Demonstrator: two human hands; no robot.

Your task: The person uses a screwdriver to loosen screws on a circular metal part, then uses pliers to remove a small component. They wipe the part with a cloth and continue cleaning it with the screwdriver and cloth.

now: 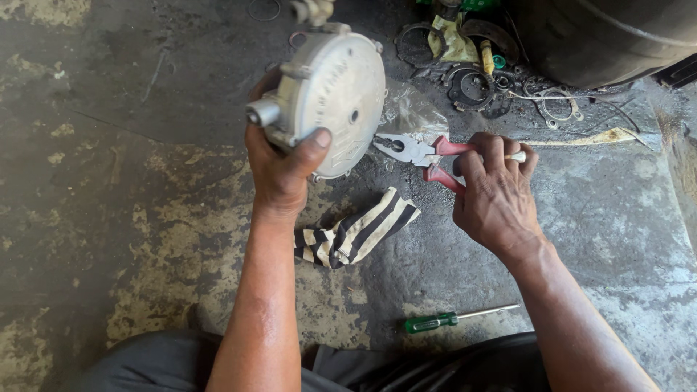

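Gripping the round grey metal housing [335, 98] in my left hand [279, 170], I have my thumb pressed over its near rim and my fingers wrapped behind it, so its flat face is tilted up and to the right, toward the tool. I judge that this hold keeps the edge of the housing open to the pliers [421, 156]. My right hand [494, 192] is closed around their red handles, and the steel nose points left, just beside the housing's right edge; I cannot tell whether it touches. A thin pale rod also sticks out past my right fingers.

On the concrete floor [109, 181] between my arms lies a crumpled striped rag [359, 232], near enough to reach. A green-handled screwdriver [454, 318] lies nearer to me, by my right forearm. Beyond the pliers sits a bit of clear plastic wrap [410, 112]. Far to the right, loose rings and gaskets [472, 83] are scattered beside a large dark rounded shape. No box or tray holds any of these; they lie bare on the floor.
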